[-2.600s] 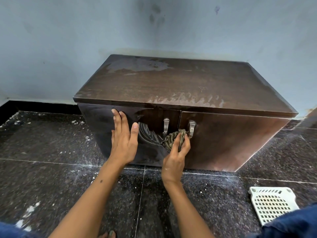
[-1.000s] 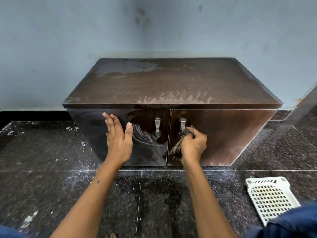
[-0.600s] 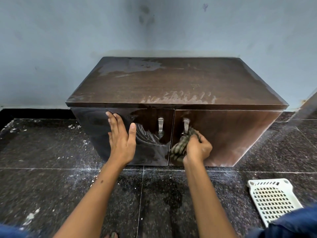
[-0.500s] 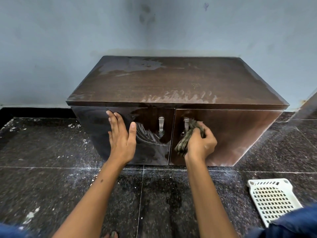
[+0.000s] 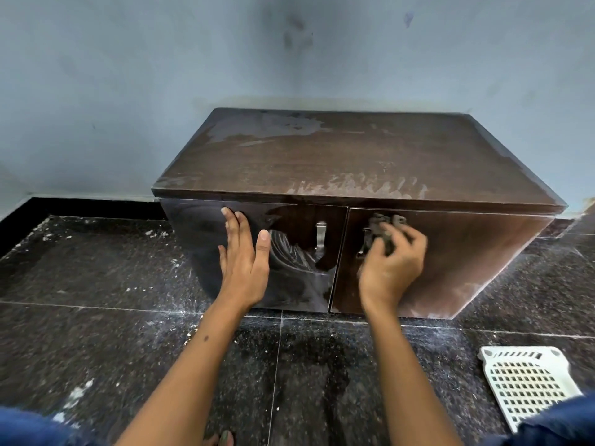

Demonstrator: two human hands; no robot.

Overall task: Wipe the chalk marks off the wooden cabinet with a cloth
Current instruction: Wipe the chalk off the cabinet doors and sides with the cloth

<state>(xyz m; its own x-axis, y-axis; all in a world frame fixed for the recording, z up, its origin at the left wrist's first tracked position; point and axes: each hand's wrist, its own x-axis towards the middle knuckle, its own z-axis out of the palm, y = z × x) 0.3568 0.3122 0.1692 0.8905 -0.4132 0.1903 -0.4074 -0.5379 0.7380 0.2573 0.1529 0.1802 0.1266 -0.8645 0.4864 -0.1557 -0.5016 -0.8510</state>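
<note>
A low dark wooden cabinet (image 5: 354, 162) with two front doors stands against the wall. Whitish chalk smears (image 5: 363, 186) run along the front of its top, and more chalk lies at the back left. My left hand (image 5: 244, 262) presses flat, fingers straight, on the left door beside a streaked patch. My right hand (image 5: 391, 262) grips a bunched dark cloth (image 5: 384, 226) against the upper left of the right door, over its metal handle. The left door's handle (image 5: 320, 233) is uncovered.
The floor is dark speckled tile (image 5: 96, 317) dusted with white powder and crumbs. A white perforated plastic tray (image 5: 528, 381) lies on the floor at the lower right. A pale blue wall (image 5: 161, 75) rises behind the cabinet. Blue fabric shows at both bottom corners.
My right hand has carried the cloth up the right door, from beside the handle to the door's top edge. My left hand stays pressed on the left door.
</note>
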